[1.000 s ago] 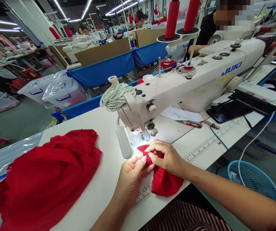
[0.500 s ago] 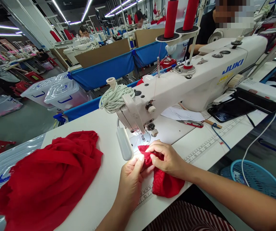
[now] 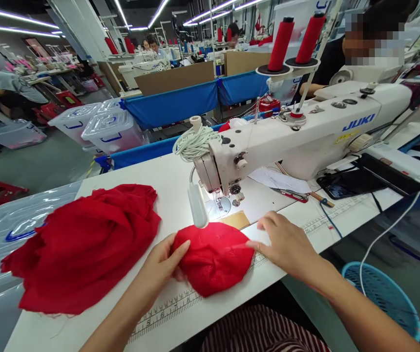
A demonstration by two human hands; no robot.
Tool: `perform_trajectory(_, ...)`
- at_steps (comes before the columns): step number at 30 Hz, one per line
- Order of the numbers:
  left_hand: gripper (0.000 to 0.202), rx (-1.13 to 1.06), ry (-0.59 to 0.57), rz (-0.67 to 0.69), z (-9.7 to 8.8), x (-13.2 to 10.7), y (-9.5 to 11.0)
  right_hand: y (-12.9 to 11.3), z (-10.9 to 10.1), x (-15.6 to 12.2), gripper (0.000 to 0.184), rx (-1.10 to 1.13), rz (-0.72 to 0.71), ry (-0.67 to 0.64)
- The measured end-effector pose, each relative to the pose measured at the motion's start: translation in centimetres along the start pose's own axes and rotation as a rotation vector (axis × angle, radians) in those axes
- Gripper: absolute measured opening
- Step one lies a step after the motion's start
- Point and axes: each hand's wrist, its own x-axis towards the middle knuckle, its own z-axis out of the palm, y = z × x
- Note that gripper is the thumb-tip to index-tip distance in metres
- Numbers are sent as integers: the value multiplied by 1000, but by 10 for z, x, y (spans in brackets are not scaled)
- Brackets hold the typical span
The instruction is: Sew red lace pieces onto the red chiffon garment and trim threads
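Note:
A rounded piece of red fabric (image 3: pixel 217 261) lies spread at the table's front edge, before the needle area of a white sewing machine (image 3: pixel 283 151). My left hand (image 3: pixel 168 256) pinches its left edge, thumb on top and fingers underneath. At its right edge is my right hand (image 3: pixel 281 239), thumb and fingers apart; the thumb is at the cloth's rim, with no grip on it. The machine's presser foot (image 3: pixel 220 204) is lit, with no red cloth beneath it. A larger heap of red fabric (image 3: pixel 89 244) rests on the table to the left.
A phone (image 3: pixel 349 185), scissors (image 3: pixel 290 194) and a paper sheet (image 3: pixel 279 179) lie right of the needle area. Below the table's right side stands a blue basket (image 3: pixel 382 293). Clear plastic boxes (image 3: pixel 111 128) stand beyond the table; a co-worker (image 3: pixel 327 63) sits behind the machine.
The bunched red piece is now spread flat and rounded. My right hand has let go and moved right; my left hand has moved left, still pinching the cloth. The camera view has shifted.

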Motion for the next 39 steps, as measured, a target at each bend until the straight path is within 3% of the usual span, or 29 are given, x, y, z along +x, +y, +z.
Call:
perform_trajectory(3, 36, 422, 263, 117, -3, -14, -21, 1, 13, -11, 19, -136, -91, -66)
perform_trajectory(5, 41, 665, 475, 292, 4, -22, -26, -4, 23, -14, 10, -94, -161, -49)
perform_trajectory(6, 43, 736, 521, 398, 8, -25, -26, -9, 26, -15, 9, -38, -194, -30)
perform_trajectory(7, 44, 772, 507, 507, 13, -28, -22, -14, 28, -16, 11, 49, -236, -25)
perform_trajectory(8, 44, 776, 419, 608, 18, -31, -17, -20, 27, -17, 12, 158, -292, -49)
perform_trajectory(11, 53, 715, 33, 739, 27, -39, 7, -38, 17, -23, 12, 497, -433, -243)
perform_trajectory(13, 43, 655, -42, 657, 29, -44, 21, -47, 11, -26, 12, 689, -389, -335)
perform_trajectory(15, 35, 492, -34, 479, 30, -49, 30, -53, 9, -27, 14, 951, -244, -370)
perform_trajectory(18, 45, 28, 14, 275, 32, -53, 31, -54, 15, -23, 34, 1331, -47, -591)
perform_trajectory(20, 38, -273, 37, 191, 33, -51, 27, -50, 18, -18, 41, 1420, 40, -763)
perform_trajectory(21, 35, -383, 27, 144, 33, -50, 24, -47, 19, -15, 38, 1431, 86, -786)
perform_trajectory(23, 29, -522, -54, 45, 31, -44, 18, -41, 19, -8, 32, 1437, 179, -693)
perform_trajectory(26, 24, -529, -237, 3, 24, -32, 11, -35, 16, 7, 34, 1401, 223, -553)
perform_trajectory(29, 34, -475, -365, 4, 18, -15, 10, -34, 15, 23, 22, 1259, 90, -543)
perform_trajectory(33, 37, -418, -348, 28, 17, 8, 15, -29, 18, 38, 13, 1084, -61, -491)
perform_trajectory(39, 36, -248, -372, 45, 24, 21, 26, -24, 25, 41, 19, 1139, 1, -470)
